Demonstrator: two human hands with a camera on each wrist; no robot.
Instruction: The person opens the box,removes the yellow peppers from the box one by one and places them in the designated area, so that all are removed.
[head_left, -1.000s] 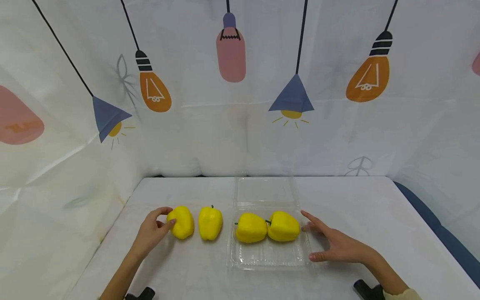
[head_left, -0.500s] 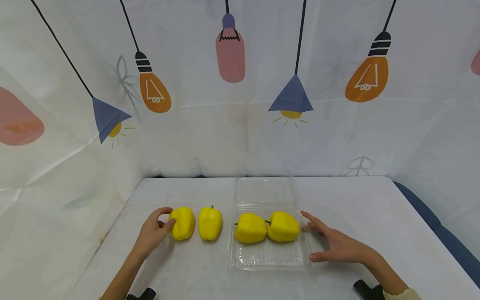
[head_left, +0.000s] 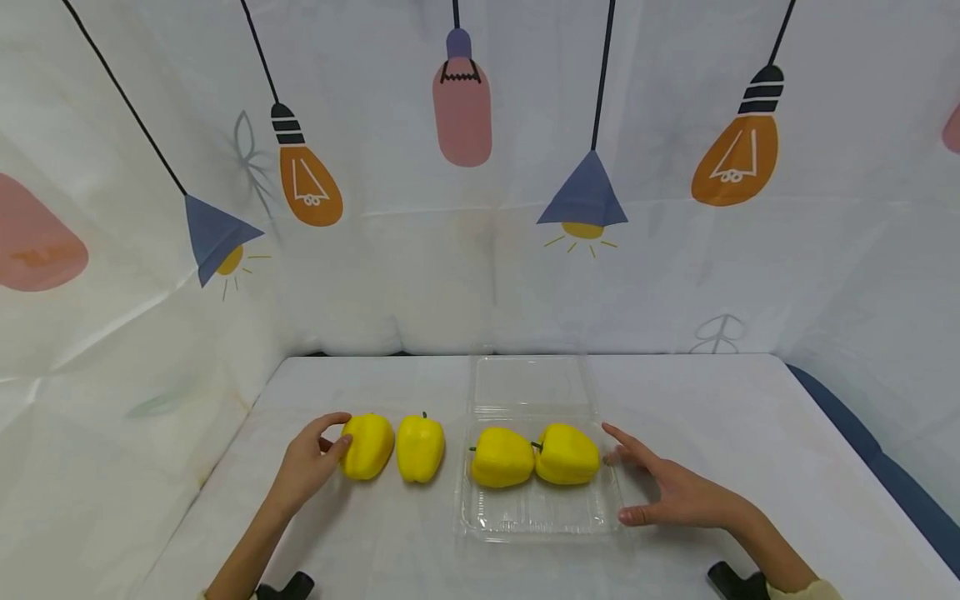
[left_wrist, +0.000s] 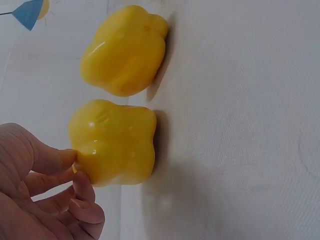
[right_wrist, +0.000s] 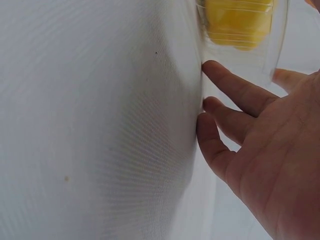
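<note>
My left hand (head_left: 309,462) holds the left end of a yellow bell pepper (head_left: 369,447), index finger at its back and thumb at its front. In the left wrist view the thumb and fingertips touch the near end of this bell pepper (left_wrist: 112,145). A second yellow bell pepper (head_left: 420,448) lies just right of it, stem toward the wall. Two more bell peppers (head_left: 502,457) lie side by side in the clear plastic clamshell box (head_left: 540,521). My right hand (head_left: 675,492) is spread at the box's right edge, several fingertips down on the table in the right wrist view.
The box's lid (head_left: 529,380) is laid back toward the wall. A white cloth covers the table (head_left: 405,558). Behind it hangs a white sheet (head_left: 375,275) printed with lamps. Dark blue material (head_left: 862,433) shows beyond the right table edge.
My left hand and the bell pepper in it have shifted slightly right, narrowing the gap to the neighbouring bell pepper. The right hand and the box have stayed in place.
</note>
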